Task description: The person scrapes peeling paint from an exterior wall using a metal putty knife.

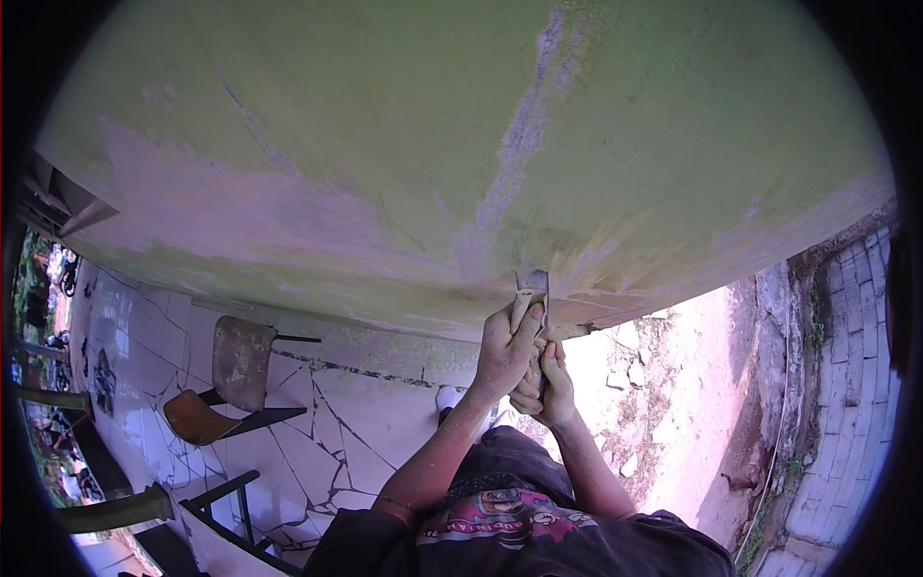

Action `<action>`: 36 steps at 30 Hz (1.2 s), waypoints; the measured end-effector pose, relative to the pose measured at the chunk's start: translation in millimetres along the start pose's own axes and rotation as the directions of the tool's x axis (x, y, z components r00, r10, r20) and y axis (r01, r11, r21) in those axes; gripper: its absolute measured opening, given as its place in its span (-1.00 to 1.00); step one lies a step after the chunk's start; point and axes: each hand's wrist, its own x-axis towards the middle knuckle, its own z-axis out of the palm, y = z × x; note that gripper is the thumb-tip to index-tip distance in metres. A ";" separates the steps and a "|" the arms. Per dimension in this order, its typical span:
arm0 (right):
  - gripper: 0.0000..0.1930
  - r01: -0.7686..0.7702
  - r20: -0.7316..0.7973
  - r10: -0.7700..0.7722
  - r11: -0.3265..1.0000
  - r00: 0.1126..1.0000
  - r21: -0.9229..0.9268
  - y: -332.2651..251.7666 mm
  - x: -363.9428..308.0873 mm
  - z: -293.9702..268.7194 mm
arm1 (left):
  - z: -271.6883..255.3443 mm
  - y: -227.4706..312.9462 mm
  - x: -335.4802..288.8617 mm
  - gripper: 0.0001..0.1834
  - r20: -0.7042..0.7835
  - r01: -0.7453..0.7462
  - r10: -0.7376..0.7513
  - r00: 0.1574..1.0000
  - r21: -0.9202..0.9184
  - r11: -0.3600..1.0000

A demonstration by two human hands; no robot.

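Observation:
A scraper (532,280) with a flat metal blade and a pale handle meets the lower part of a green painted wall (673,125). My left hand (504,352) is closed round its handle, the thumb lying along it toward the blade. Just below and to the right, my right hand (552,387) is closed with bent fingers against the tool's lower end, touching the left hand. The fingers partly hide the handle. Above the blade, a rough pale streak runs up the wall, and a wide pinkish worn patch spreads to the left.
A worn chair (244,361) with a brown seat stands at left on a cracked-tile floor (327,433). A dark metal frame (231,505) stands nearer. Rubble-strewn sunlit ground (639,385) lies right, beside a block wall (846,385). My shoe (448,397) shows below the wall.

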 end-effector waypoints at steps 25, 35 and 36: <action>-0.58 0.173 0.182 -0.200 0.972 0.963 0.157 -42.9 2.1 19.9 | 40.4 85.4 19.0 -0.77 0.054 -0.151 0.146 0.988 0.114 0.982; -0.49 0.146 0.197 -0.195 0.959 0.961 0.242 -25.3 -5.9 -2.7 | 38.9 64.5 19.9 -0.76 0.167 -0.052 0.060 0.984 -0.054 0.997; -0.49 0.154 0.231 -0.220 0.950 0.948 0.270 -35.0 -11.4 6.2 | 41.8 75.8 20.1 -0.75 0.215 -0.080 0.084 0.973 -0.030 0.996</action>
